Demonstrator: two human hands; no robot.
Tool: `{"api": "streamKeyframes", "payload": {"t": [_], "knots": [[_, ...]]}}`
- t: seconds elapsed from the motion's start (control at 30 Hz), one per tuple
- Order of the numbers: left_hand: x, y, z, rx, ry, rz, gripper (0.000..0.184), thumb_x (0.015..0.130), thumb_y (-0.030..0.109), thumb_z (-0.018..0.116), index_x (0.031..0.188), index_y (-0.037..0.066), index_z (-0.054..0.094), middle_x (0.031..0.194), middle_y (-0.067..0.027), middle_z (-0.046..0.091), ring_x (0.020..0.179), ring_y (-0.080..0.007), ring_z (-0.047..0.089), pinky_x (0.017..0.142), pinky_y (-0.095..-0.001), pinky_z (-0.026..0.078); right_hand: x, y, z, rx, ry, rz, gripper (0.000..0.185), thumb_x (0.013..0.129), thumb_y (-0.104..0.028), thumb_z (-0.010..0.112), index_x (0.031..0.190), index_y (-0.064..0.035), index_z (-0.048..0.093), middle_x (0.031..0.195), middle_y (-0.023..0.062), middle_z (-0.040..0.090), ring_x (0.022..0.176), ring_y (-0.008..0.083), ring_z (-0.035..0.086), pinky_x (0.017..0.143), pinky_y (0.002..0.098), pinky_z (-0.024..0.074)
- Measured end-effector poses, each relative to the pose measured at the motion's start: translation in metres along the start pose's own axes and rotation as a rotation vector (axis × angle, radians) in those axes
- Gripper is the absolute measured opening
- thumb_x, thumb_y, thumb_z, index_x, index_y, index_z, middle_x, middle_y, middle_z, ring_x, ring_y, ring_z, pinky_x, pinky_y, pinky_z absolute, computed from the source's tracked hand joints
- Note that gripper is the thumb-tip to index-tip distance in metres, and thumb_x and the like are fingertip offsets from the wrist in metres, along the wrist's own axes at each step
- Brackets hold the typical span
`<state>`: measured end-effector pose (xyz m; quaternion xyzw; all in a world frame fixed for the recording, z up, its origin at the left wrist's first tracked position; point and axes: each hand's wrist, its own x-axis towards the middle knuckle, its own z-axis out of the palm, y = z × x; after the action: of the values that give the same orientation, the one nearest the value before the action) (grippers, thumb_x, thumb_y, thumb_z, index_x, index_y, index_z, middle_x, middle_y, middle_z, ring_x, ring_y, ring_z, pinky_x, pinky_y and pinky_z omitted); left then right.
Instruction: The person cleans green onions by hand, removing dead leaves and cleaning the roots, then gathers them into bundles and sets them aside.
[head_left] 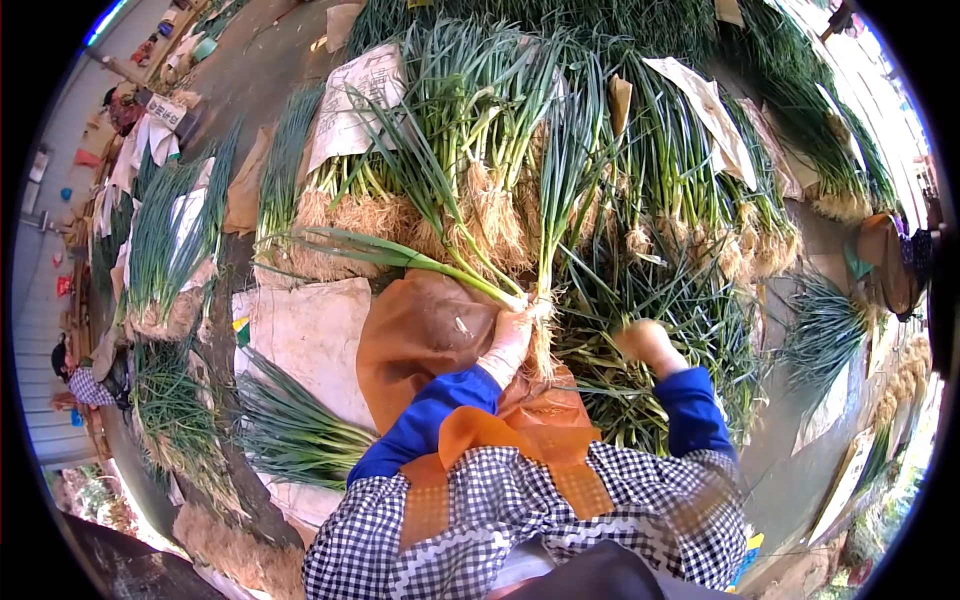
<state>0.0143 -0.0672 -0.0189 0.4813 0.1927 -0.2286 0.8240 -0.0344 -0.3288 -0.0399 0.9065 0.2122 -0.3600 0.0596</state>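
Grey floor carries green onion bundles beside a pale wall; left hand grips rooted stalks; right hand blurs, its grip I cannot tell.

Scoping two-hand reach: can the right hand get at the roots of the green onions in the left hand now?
Likely yes: the roots are exposed on the side of the left hand facing the right hand, and nothing visible blocks the gap. The right hand is blurred, so its grip is unclear.
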Motion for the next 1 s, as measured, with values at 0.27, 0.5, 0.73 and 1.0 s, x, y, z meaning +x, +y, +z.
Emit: {"api": "streamKeyframes", "payload": {"t": [0.27, 0.5, 0.73, 1.0], "knots": [[0.002, 0.027, -0.021, -0.344, -0.375, -0.217, 0.021, 0.081, 0.005, 0.056, 0.101, 0.000, 0.058, 0.082, -0.0059, 0.060, 0.069, -0.0134, 0.057, 0.062, -0.0243, 0.048, 0.139, -0.038, -0.066, 1.644, 0.574, 0.032, 0.034, 0.083, -0.031, 0.061, 0.099, -0.0013, 0.059, 0.072, 0.0057, 0.063, 0.062, 0.0133, 0.057, 0.058, 0.0271, 0.0461], [0.007, 0.046, -0.034, -0.433, -0.210, -0.072, 0.033, 0.076, -0.002, 0.055, 0.109, 0.003, 0.056, 0.094, -0.0063, 0.060, 0.086, -0.0134, 0.056, 0.076, -0.0265, 0.047, 0.119, -0.043, -0.102, 1.635, 0.693, 0.270, 0.043, 0.079, -0.040, 0.063, 0.094, 0.0005, 0.059, 0.070, 0.0054, 0.060, 0.059, 0.0124, 0.054, 0.055, 0.0244, 0.0431], [0.008, 0.034, -0.016, -0.149, 0.030, -0.030, 0.032, 0.077, -0.001, 0.061, 0.108, 0.001, 0.057, 0.089, -0.0038, 0.061, 0.080, -0.0141, 0.059, 0.073, -0.0253, 0.049, 0.129, -0.061, -0.106, 2.096, 0.723, -0.154, 0.029, 0.089, -0.022, 0.052, 0.099, 0.0036, 0.057, 0.088, 0.0064, 0.062, 0.074, 0.0147, 0.057, 0.065, 0.0260, 0.0454], [0.018, -0.019, -0.013, -0.160, 0.037, -0.223, 0.020, 0.076, -0.001, 0.060, 0.095, -0.001, 0.061, 0.084, -0.0067, 0.062, 0.073, -0.0171, 0.059, 0.068, -0.0285, 0.050, 0.059, -0.081, -0.113, 0.870, 1.097, 0.308, 0.037, 0.088, -0.034, 0.050, 0.063, -0.0073, 0.057, 0.056, 0.0120, 0.056, 0.046, 0.0296, 0.052, 0.046, 0.0367, 0.0431]]}}
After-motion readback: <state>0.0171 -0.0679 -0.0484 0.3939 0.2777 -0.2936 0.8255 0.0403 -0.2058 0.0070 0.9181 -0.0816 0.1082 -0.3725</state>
